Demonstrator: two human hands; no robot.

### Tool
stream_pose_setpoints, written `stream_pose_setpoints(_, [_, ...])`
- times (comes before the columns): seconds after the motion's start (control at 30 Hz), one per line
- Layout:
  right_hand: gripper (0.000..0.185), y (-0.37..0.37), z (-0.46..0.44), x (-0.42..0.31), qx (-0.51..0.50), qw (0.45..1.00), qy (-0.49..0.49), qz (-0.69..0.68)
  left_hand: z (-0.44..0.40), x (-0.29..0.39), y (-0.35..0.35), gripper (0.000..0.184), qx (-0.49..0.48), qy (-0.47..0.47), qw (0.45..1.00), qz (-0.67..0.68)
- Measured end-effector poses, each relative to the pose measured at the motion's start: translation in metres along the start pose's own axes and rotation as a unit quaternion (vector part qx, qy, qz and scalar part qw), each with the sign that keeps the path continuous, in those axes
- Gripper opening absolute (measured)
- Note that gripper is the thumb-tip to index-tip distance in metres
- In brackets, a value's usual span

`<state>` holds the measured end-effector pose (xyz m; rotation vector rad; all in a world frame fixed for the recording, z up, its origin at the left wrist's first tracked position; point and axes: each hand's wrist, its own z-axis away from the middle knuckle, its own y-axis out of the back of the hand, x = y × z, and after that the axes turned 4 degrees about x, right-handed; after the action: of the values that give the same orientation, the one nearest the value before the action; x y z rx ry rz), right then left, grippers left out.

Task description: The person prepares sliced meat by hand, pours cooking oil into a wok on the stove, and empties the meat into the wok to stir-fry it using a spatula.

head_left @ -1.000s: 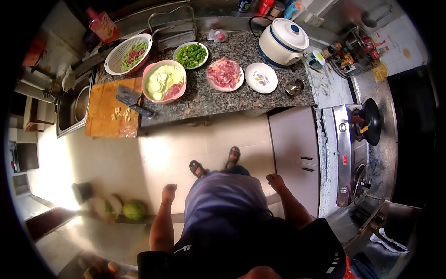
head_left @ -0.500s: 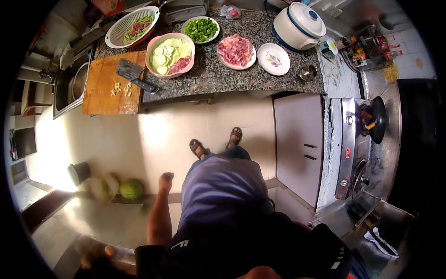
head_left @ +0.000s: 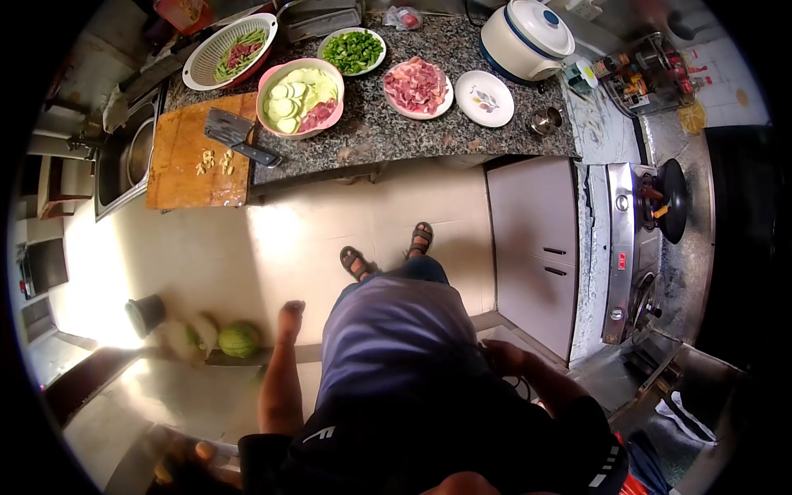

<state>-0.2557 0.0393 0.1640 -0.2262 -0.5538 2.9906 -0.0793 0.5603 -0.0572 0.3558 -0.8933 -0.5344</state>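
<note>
My left hand (head_left: 290, 313) hangs at my side over the floor, its fingers loosely curled with nothing visible in them. Close to the hip, at the edge of the greyish apron (head_left: 396, 330), is my right hand (head_left: 497, 356); its fingers are too dark to make out. A dark thin loop, like a cable (head_left: 524, 388), shows beside that forearm. Neither hand touches the counter. There, a cleaver (head_left: 231, 132) lies across the wooden cutting board (head_left: 177, 136), near peeled garlic cloves (head_left: 206, 161). Beside it sits a pink-rimmed bowl (head_left: 262, 103) of sliced vegetable and meat.
On the granite counter (head_left: 355, 140) stand a colander (head_left: 198, 70), a plate of chopped greens (head_left: 353, 51), a dish of raw meat (head_left: 417, 87), a patterned plate (head_left: 485, 99), a metal cup (head_left: 546, 121) and a white pot (head_left: 528, 41). A gas stove (head_left: 620, 247) is at right; watermelon (head_left: 239, 338) lower left.
My right hand and forearm have come into view beside the hip. My left hand stays hanging, slightly higher and further left. The view has shifted a little.
</note>
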Motion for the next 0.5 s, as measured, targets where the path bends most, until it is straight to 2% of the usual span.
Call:
stream_pose_setpoints(0.03, [0.031, 0.000, 0.007, -0.014, -0.009, 1.000, -0.021, -0.020, 0.000, 0.003, 0.000, 0.027, -0.001, -0.001, 1.000, 0.000])
stream_pose_setpoints(0.1, [0.034, -0.006, 0.008, -0.033, -0.015, 0.993, -0.095, -0.075, 0.000, 0.016, 0.005, 0.028, -0.035, 0.061, 0.997, 0.013])
stream_pose_setpoints(0.13, [0.034, -0.005, 0.003, -0.035, 0.019, 0.993, -0.118, 0.003, -0.007, -0.003, 0.002, 0.028, -0.038, 0.057, 0.998, 0.012])
stream_pose_setpoints(0.17, [0.034, -0.016, 0.004, -0.038, 0.023, 0.993, -0.114, -0.001, -0.017, -0.034, -0.002, 0.027, -0.008, -0.026, 0.999, -0.028])
stream_pose_setpoints(0.2, [0.034, -0.030, 0.010, -0.043, 0.037, 0.995, -0.088, 0.033, -0.027, -0.050, -0.010, 0.027, 0.020, -0.113, 0.991, -0.063])
stream_pose_setpoints(0.23, [0.034, -0.035, 0.017, -0.045, 0.056, 0.994, -0.060, 0.067, -0.029, -0.037, -0.009, 0.027, -0.026, -0.043, 0.997, -0.064])
stream_pose_setpoints(0.27, [0.036, -0.009, -0.001, -0.012, -0.019, 0.958, 0.099, 0.270, -0.037, -0.044, -0.014, 0.027, -0.029, -0.084, 0.992, -0.087])
stream_pose_setpoints(0.3, [0.043, 0.001, -0.025, 0.018, -0.001, 0.998, 0.007, 0.068, -0.044, -0.053, -0.018, 0.026, -0.030, -0.124, 0.986, -0.111])
stream_pose_setpoints(0.37, [0.042, -0.005, -0.036, 0.031, 0.040, 0.998, -0.040, -0.039, -0.053, -0.041, -0.025, 0.027, -0.051, -0.131, 0.983, -0.119])
stream_pose_setpoints(0.4, [0.042, 0.004, -0.046, 0.040, 0.043, 0.998, -0.033, -0.044, -0.058, -0.036, -0.025, 0.027, -0.064, -0.124, 0.981, -0.131])
stream_pose_setpoints(0.47, [0.043, 0.020, -0.062, 0.057, 0.107, 0.992, 0.063, 0.035, -0.066, -0.025, -0.032, 0.026, -0.058, -0.105, 0.987, -0.110])
stream_pose_setpoints(0.5, [0.039, 0.001, -0.047, 0.026, 0.229, 0.972, 0.041, 0.045, -0.074, -0.023, -0.037, 0.025, -0.050, -0.078, 0.992, -0.084])
